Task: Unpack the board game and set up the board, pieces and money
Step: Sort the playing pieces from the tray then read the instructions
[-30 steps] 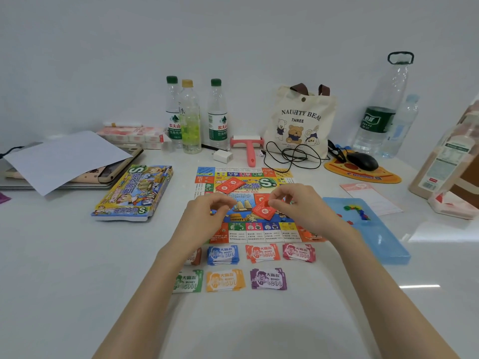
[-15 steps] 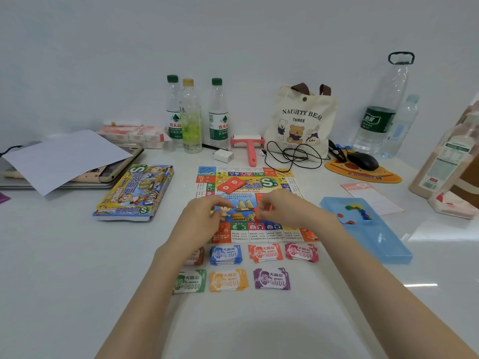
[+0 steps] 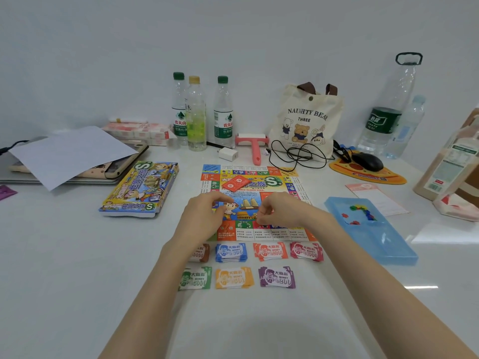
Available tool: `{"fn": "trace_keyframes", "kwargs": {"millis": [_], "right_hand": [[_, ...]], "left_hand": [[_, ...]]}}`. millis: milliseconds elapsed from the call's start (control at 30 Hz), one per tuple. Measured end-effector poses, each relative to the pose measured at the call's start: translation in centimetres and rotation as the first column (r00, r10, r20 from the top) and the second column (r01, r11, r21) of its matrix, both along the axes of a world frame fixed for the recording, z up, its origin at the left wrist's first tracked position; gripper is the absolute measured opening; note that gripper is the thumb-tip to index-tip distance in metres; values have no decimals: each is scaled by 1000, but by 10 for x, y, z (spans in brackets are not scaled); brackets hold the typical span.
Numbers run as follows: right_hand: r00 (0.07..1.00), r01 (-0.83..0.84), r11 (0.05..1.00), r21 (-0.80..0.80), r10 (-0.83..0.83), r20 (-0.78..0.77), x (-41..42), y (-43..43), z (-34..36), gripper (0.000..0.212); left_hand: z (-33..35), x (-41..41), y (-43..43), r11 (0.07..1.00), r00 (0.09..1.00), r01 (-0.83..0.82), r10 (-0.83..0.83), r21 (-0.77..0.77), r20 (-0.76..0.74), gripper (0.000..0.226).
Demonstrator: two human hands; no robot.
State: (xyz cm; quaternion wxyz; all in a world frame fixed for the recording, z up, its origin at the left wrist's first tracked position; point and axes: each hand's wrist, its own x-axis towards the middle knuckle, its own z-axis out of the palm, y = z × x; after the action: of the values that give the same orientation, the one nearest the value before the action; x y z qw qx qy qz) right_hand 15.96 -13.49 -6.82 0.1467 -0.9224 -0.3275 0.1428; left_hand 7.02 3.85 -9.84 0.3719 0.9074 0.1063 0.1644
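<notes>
The colourful game board [image 3: 248, 230] lies flat in the middle of the white table. One red card stack [image 3: 236, 183] rests on its far part. A second red card stack [image 3: 267, 196] peeks out behind my right hand [image 3: 281, 211], whose curled fingers hover low over the board; the hand hides whether they pinch the cards. My left hand [image 3: 204, 216] sits on the board's left side with loosely bent fingers and nothing visible in it. Several money stacks [image 3: 270, 251] lie in two rows in front of the board. The game box [image 3: 140, 189] lies to the left.
A blue plastic tray [image 3: 375, 244] with small coloured pieces [image 3: 361, 212] sits to the right of the board. Along the back stand bottles [image 3: 195, 115], a pink roller [image 3: 255, 146], a tote bag [image 3: 305, 120] with cables, and a mouse [image 3: 366, 161]. A laptop and paper [image 3: 70, 151] lie at the left.
Both hands dropped from holding a red card stack above the board down onto it. The stack now lies mostly hidden behind my right hand.
</notes>
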Motion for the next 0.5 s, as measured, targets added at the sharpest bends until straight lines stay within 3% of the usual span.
{"fn": "trace_keyframes", "kwargs": {"millis": [500], "right_hand": [[999, -14, 1000, 19, 13, 41, 2, -1, 1, 16]], "left_hand": [[-1, 2, 0, 1000, 1000, -7, 7, -7, 8, 21]]}}
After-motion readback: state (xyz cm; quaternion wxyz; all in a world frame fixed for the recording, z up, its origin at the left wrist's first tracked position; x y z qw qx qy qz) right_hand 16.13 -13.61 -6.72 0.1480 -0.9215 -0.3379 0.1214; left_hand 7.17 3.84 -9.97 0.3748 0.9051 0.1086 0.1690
